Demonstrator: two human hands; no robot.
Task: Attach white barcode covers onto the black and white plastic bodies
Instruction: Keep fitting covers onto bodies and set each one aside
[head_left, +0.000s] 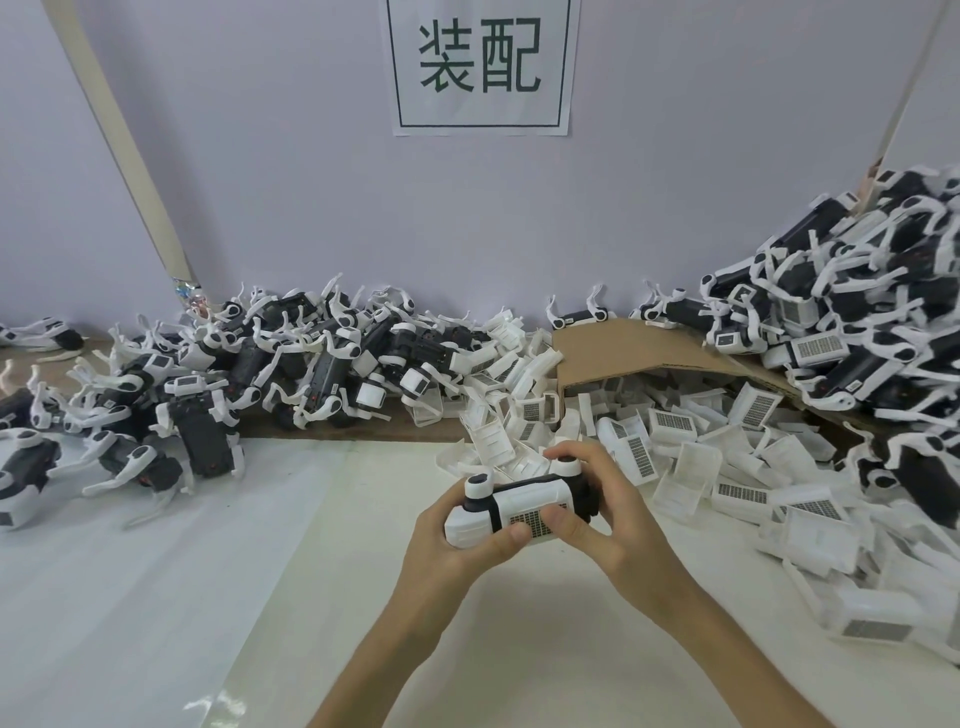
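I hold one black and white plastic body (483, 493) over the middle of the table with both hands. A white barcode cover (530, 506) lies on its top, barcode patch facing me. My left hand (457, 545) grips the body's left end from below, thumb pressing the cover's near edge. My right hand (597, 509) curls round the right end, thumb on the barcode patch and fingers over the far side. The body's right end is hidden by my fingers.
Loose white barcode covers (675, 441) are heaped behind and to the right of my hands. Piles of bodies lie at the back left (291, 358) and far right (857, 312). A cardboard sheet (623, 348) arches over the covers. A paper sign (480, 65) hangs on the wall.
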